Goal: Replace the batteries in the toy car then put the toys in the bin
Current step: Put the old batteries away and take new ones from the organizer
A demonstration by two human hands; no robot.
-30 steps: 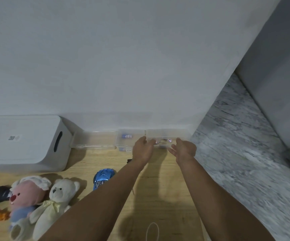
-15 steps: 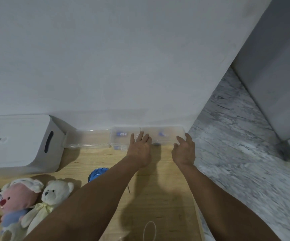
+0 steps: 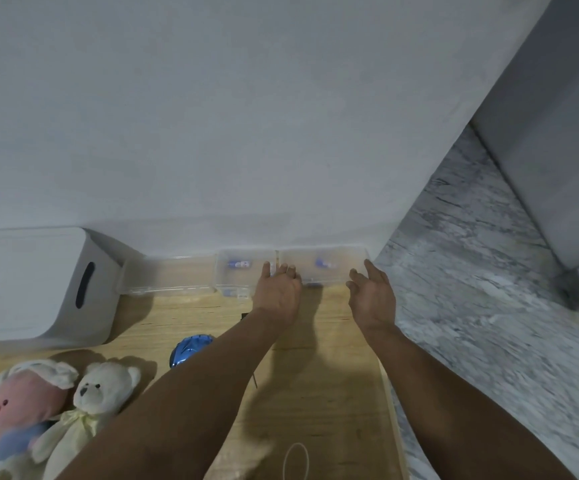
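Against the wall stand clear plastic boxes; the right one (image 3: 336,261) and the middle one (image 3: 236,271) hold blue batteries (image 3: 239,264). My left hand (image 3: 277,294) lies flat with straight fingers touching the front of the boxes where they meet. My right hand (image 3: 373,296) is spread open at the right box's right end. A blue toy car (image 3: 189,348) sits on the wooden table, partly hidden behind my left forearm. A pink plush (image 3: 24,396) and a white teddy bear (image 3: 90,400) lie at the lower left. The white bin (image 3: 38,285) stands at the left.
A third clear box (image 3: 167,277) sits between the bin and the middle box. A white loop (image 3: 295,459) lies near the table's front. The table's right edge (image 3: 390,393) drops to a marble floor (image 3: 489,323). More toys lie at the far left edge.
Both hands went from gripping the right clear box to lying open against it; the box now rests at the wall. The view shifted slightly.
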